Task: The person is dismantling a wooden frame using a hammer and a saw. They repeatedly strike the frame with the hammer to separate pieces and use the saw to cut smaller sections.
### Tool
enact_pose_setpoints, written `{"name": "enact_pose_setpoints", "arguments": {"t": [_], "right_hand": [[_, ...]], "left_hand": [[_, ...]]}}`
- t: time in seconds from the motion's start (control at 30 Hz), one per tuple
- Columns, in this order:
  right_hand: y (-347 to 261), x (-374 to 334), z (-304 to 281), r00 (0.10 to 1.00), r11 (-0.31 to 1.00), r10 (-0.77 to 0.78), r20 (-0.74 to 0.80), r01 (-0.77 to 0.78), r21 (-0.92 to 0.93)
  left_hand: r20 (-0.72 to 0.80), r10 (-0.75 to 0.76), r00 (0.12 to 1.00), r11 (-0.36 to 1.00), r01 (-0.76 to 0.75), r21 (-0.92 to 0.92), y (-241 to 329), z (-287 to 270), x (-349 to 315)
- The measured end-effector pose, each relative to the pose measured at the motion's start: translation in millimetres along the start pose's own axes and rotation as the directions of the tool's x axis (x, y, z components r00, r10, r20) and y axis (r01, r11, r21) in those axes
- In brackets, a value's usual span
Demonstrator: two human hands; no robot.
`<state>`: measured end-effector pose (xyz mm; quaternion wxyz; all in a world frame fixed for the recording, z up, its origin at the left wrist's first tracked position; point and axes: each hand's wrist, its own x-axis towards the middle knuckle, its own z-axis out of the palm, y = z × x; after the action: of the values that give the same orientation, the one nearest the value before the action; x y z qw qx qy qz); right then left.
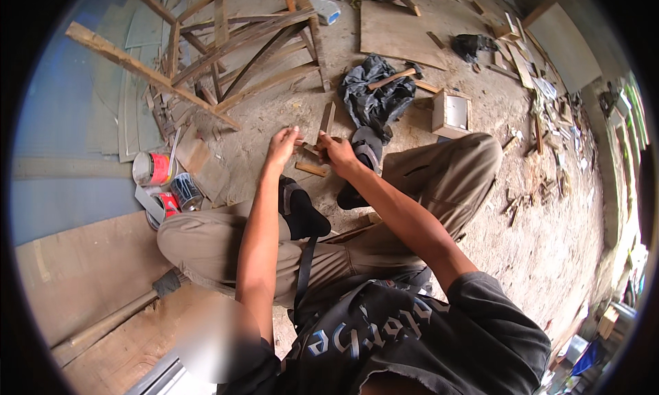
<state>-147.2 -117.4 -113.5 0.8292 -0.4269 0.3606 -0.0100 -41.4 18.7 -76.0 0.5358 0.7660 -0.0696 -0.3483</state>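
Observation:
My right hand (334,154) is closed round a short wooden strip (328,117), which points up and away from me. Just left of it is my left hand (281,146), its fingers drawn together near the thumb; what sits between them, if anything, is too small to make out. Another small wood piece (311,150) shows between the two hands. Below them a short wooden block (311,169) lies on the floor between my feet. I sit with knees spread, and a dark sandal (366,148) is on my right foot.
A wooden frame (247,44) with slanting legs stands ahead left. Paint cans (152,168) are beside my left knee. A black plastic bag (376,93), a small wooden box (452,113) and a plywood sheet (398,34) lie ahead. Wood scraps (549,134) litter the right side.

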Motion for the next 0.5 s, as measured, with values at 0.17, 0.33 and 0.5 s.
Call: {"name": "enact_pose_setpoints", "arguments": {"t": [0.17, 0.33, 0.5], "right_hand": [[-4, -12, 22, 0.980, 0.973, -0.199, -0.026, 0.201, 0.111], [-24, -30, 27, 0.872, 0.879, -0.476, 0.112, 0.477, 0.016], [-40, -32, 14, 0.739, 0.726, -0.665, 0.112, 0.674, -0.138]], "left_hand": [[0.028, 0.052, 0.998, 0.999, -0.052, -0.017, 32, 9, -6], [0.065, 0.233, 0.970, 0.972, -0.235, 0.019, 73, 24, 8], [0.083, 0.388, 0.918, 0.919, -0.379, -0.107, 108, 58, 22]]}}
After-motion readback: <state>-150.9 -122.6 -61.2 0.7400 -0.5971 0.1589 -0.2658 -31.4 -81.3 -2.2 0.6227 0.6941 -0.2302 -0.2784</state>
